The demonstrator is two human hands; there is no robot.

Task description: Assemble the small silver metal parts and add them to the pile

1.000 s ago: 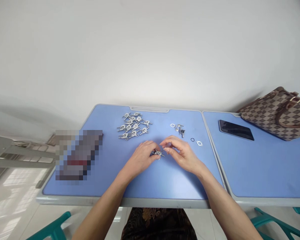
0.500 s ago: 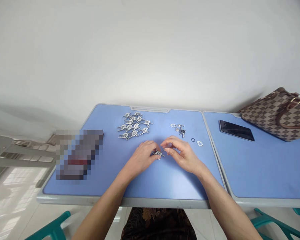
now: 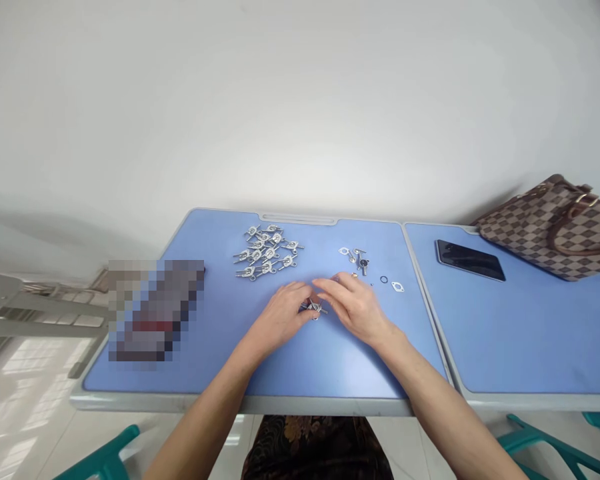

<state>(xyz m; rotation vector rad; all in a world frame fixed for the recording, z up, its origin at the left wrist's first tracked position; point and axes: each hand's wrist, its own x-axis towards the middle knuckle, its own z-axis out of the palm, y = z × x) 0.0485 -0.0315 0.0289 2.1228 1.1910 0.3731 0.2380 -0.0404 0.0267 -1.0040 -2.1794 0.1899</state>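
Observation:
Low over the near middle of the table, my left hand (image 3: 284,312) is closed on a small silver metal fitting (image 3: 314,307) with thin pins and a ring-shaped end. My right hand (image 3: 353,303) is at the fitting's right side, thumb and fingers drawn together over it. A small screwdriver with a purplish handle is in its fingers, mostly hidden behind them now. Beyond my left hand lies a group of several similar metal fittings (image 3: 269,253). Loose parts lie beyond and right of my right hand: a dark-topped metal piece (image 3: 364,263), a black ring (image 3: 383,279) and a flat two-holed plate (image 3: 397,287).
A blurred-out dark object (image 3: 163,310) lies on the blue table's left side. On the adjoining table (image 3: 520,333) are a black phone (image 3: 470,260) and a checked handbag (image 3: 555,227). A white wall (image 3: 300,100) stands behind. Green stools (image 3: 100,453) are below.
My right hand has moved slightly left and its fingers now reach over the fitting, hiding most of the screwdriver. My left hand keeps its hold. The view has shifted very slightly.

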